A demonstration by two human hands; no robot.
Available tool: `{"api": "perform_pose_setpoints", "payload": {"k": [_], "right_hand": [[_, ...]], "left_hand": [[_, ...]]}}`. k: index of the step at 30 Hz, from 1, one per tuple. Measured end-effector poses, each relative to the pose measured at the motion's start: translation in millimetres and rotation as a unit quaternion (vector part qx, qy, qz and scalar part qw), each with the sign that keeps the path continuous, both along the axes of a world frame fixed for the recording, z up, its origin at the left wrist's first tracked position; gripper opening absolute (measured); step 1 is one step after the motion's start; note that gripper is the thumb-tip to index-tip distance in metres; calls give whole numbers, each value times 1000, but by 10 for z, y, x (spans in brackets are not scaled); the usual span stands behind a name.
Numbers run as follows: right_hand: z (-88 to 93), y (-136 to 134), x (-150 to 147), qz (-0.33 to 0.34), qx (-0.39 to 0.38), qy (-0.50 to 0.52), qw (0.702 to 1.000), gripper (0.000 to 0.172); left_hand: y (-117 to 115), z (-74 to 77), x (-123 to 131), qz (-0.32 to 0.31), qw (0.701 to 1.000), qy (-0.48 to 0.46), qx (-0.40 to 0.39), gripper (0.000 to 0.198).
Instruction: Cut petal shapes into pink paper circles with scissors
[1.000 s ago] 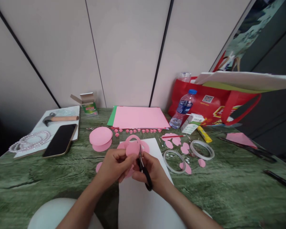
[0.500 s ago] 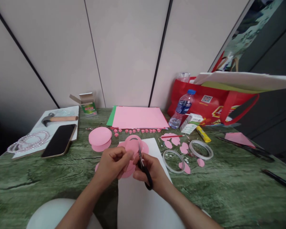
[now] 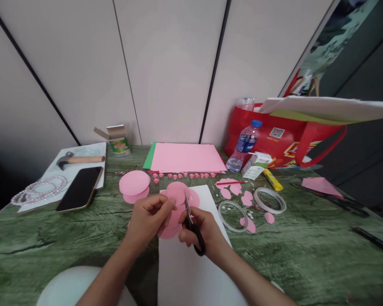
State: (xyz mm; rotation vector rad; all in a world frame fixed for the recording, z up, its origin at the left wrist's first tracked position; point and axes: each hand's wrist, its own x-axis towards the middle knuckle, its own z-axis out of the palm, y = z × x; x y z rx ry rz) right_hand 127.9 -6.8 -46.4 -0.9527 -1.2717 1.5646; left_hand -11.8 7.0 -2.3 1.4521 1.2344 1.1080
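My left hand (image 3: 152, 214) pinches a pink paper circle (image 3: 178, 192) by its lower left edge. In my right hand (image 3: 202, 229) is a pair of scissors (image 3: 189, 214) with black handles, its blades pointing up against the circle's right side. Whether the blades are parted is hard to make out. Below the hands, more pink paper pieces (image 3: 170, 231) lie on a white sheet (image 3: 191, 265). To the left rests a stack of pink paper circles (image 3: 134, 183).
Behind lie pink paper sheets (image 3: 188, 156) and a row of small pink pieces (image 3: 185, 175). Tape rolls (image 3: 270, 200), a glue stick (image 3: 272, 179), a water bottle (image 3: 244, 146) and a red bag (image 3: 281, 136) stand right. A phone (image 3: 80, 188) and hammer (image 3: 81, 160) lie left.
The pink circle between my hands has shifted, and the curved gap seen near its top edge no longer shows. Both hands stay in nearly the same place, keeping their holds.
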Motion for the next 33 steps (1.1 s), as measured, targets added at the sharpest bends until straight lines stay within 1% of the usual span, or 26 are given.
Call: {"api": "perform_pose_setpoints", "payload": {"k": [4, 9, 14, 18, 22, 25, 28, 31, 33], "right_hand": [[14, -16, -2, 0, 0, -1, 1000, 28], [16, -14, -18, 7, -5, 5, 1000, 32], [-5, 22, 1, 6, 5, 18, 1000, 37], [-44, 40, 9, -8, -14, -7, 1000, 33], [-102, 72, 5, -50, -53, 1, 997, 28], [-103, 116, 28, -102, -33, 28, 994, 28], [-68, 150, 63, -127, 0, 29, 992, 34], [-59, 172, 65, -142, 21, 8, 990, 40], [-72, 197, 62, -163, 31, -15, 986, 39]], "left_hand": [[2, -3, 10, 0, 1000, 10, 10, 32], [2, -7, -9, -6, 998, 52, 17, 34], [16, -34, -31, -41, 994, 98, 30, 32], [29, -65, -31, -42, 995, 88, 22, 31], [55, -80, -30, -28, 998, 51, 9, 34], [78, -91, -33, -22, 999, 31, 7, 33], [90, -128, -25, -45, 995, 80, 25, 33], [91, -194, -2, -81, 978, 173, 85, 32], [96, -238, 10, -79, 972, 195, 103, 35]]}}
